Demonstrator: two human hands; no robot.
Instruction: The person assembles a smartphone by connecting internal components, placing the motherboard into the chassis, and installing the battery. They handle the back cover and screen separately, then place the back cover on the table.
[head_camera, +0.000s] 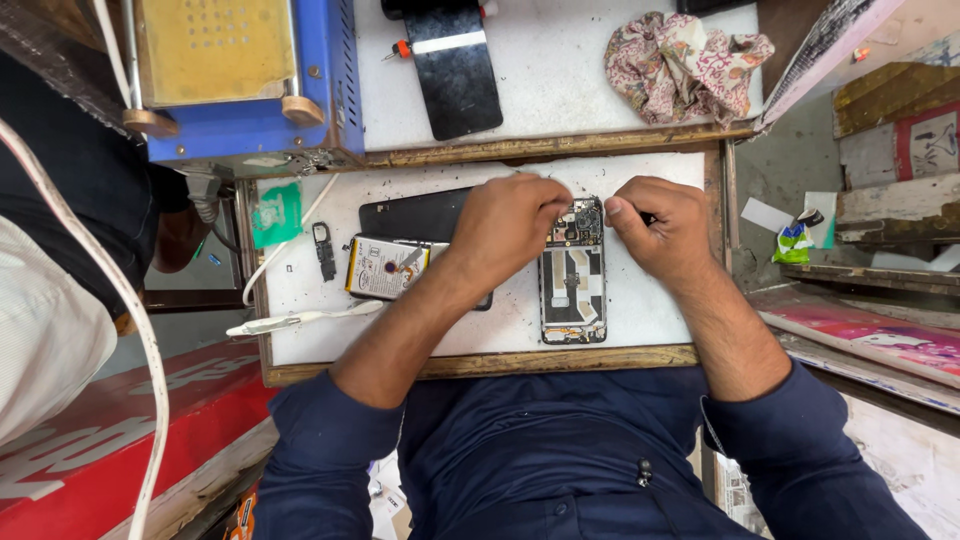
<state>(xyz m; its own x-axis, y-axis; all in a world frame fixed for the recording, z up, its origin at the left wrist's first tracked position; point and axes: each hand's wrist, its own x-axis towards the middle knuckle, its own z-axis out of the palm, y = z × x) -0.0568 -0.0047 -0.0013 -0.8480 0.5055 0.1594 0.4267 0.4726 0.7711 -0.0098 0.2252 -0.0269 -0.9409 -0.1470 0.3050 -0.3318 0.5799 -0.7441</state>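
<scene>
Your left hand (508, 222) pinches the opened phone's (572, 285) top edge; your right hand (660, 225), just beside it, grips a thin dark tool (648, 217).

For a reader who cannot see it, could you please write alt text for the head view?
Both hands, left hand and right hand, work at the top end of an opened phone on a white board. A battery and a dark back cover lie to its left.
</scene>
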